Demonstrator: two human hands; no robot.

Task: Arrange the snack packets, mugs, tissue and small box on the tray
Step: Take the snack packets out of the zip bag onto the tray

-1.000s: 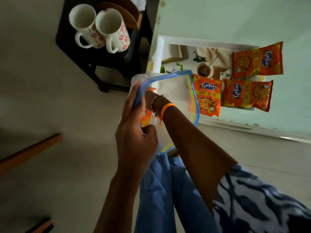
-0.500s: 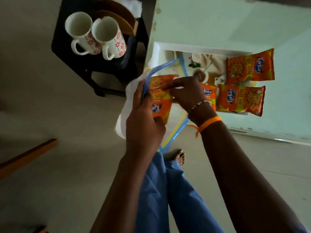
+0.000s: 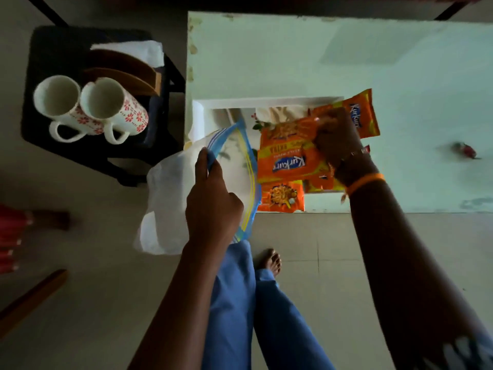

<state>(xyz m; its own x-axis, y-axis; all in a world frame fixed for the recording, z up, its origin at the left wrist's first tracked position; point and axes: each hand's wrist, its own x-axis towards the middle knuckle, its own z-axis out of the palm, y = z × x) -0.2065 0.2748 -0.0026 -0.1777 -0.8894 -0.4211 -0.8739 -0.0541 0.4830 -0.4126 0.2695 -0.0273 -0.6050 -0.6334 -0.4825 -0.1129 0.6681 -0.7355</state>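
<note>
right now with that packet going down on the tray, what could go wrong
The held packet in the right hand is landing on top of other packets, so it may slide. The near packet already overhangs the tray edge. The zip bag in the left hand could brush it off.

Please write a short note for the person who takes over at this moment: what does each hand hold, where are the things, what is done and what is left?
Left hand: grip closed on the open zip bag, held at the table edge.
Right hand: grip closed on a snack packet, over the tray.
Done: at least three other packets lie on the tray.
Left: set this packet down. The two mugs and the tissue are on the black stool; move them to the tray. I cannot see the small box.
</note>
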